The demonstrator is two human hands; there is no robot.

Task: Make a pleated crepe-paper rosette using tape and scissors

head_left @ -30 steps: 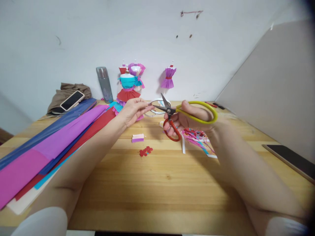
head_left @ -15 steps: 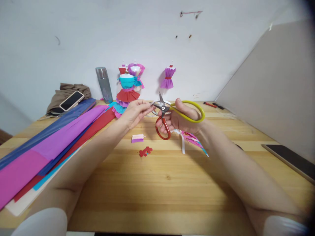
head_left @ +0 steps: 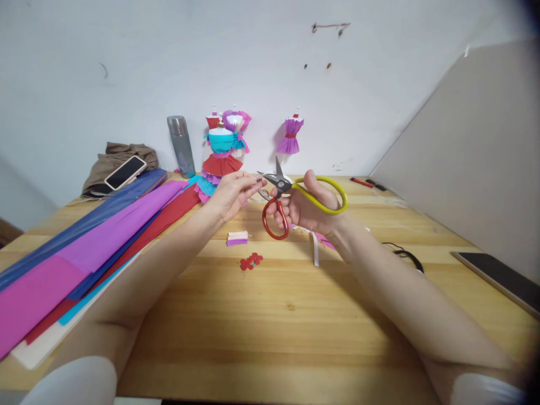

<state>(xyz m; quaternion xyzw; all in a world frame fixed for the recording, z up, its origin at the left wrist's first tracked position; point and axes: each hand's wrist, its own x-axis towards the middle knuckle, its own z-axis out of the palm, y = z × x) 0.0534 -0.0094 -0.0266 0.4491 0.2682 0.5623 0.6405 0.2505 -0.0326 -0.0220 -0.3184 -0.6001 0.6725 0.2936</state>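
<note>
My right hand (head_left: 310,205) holds scissors (head_left: 281,184) with one yellow and one red handle; the blades are spread and point up and left. Opposite the blades, my left hand (head_left: 236,192) has its fingers pinched together close to the lower blade tip, on something too small to make out. Below the hands, folded pink and purple paper pieces (head_left: 238,239) and small red paper cutouts (head_left: 251,261) lie on the wooden table (head_left: 236,337). A white strip (head_left: 316,250) and pink scraps (head_left: 325,241) lie partly behind my right forearm.
Long coloured paper sheets (head_left: 101,242) cover the left side. Behind them are a phone (head_left: 125,172) on brown cloth, a bottle (head_left: 181,147) and small dress forms (head_left: 221,140). A purple dress form (head_left: 291,135) stands by the wall. A dark tablet (head_left: 498,278) lies right.
My right forearm has shifted slightly left, covering more of the scraps and uncovering a black cord on the right. The scissors have turned a little. My left hand stays pinched.
</note>
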